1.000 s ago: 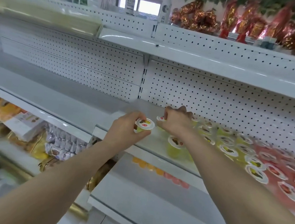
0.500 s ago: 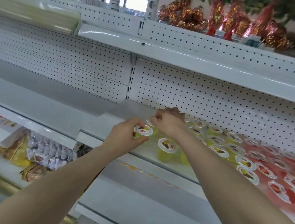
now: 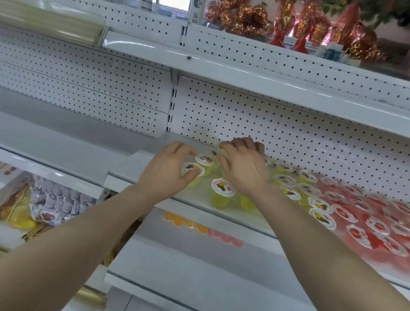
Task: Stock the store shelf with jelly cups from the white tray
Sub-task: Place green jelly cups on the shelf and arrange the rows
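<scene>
Yellow jelly cup [image 3: 193, 169], foil lid upward, pinched between the thumb and curled fingers of the left hand [image 3: 169, 174]. The grip is taken from the side, which leaves the base free, presumably so that the cup can be set flat on the shelf [image 3: 142, 165].

Right hand [image 3: 245, 167]: arched, palm down, just beside the left and slightly further in, with the fingertips [image 3: 226, 146] curled down over the back of the row. What lies under them is hidden, so it cannot be told whether this hand grips a cup or only steadies the ones already placed.

A neighbouring cup [image 3: 204, 159] stands between the two hands. A front cup [image 3: 223, 188] stands near the shelf edge, just below the right wrist.

To the right, the yellow cups [image 3: 307, 189] stand upright in close rows, and the red cups [image 3: 378, 227] follow beyond them. The grouping by colour suggests one flavour per block, each block running back to the pegboard panel [image 3: 293, 136]. The rows end at the hands, so new stock evidently extends the yellow block leftward.

The white tray is out of view. Packaged snacks [image 3: 55, 202] fill a lower shelf at left; foil-wrapped goods [image 3: 244, 18] sit on top.
</scene>
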`<state>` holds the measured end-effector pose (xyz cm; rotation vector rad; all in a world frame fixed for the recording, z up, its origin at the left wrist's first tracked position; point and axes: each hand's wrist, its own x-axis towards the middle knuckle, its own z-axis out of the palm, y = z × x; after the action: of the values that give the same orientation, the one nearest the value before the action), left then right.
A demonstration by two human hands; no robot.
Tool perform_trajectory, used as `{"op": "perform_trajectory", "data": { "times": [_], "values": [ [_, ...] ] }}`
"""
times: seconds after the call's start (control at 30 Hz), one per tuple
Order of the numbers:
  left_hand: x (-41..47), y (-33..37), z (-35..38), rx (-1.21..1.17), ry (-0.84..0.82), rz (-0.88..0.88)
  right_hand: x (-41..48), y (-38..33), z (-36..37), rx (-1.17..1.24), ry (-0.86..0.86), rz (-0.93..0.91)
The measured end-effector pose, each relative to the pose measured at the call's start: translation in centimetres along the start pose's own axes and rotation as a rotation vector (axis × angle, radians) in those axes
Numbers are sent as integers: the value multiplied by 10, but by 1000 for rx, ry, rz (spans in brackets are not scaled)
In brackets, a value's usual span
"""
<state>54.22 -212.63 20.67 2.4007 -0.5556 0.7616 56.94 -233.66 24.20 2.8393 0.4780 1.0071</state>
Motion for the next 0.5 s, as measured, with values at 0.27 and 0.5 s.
{"op": "perform_trajectory", "data": {
  "times": [0.27,0.5],
  "values": [
    [-40,66,-16,75,83,223,-95,16,-52,-163,70,-7],
    [-113,134,4,42,-30,332,-226,29,-110,-225,-47,116]
  ]
}}
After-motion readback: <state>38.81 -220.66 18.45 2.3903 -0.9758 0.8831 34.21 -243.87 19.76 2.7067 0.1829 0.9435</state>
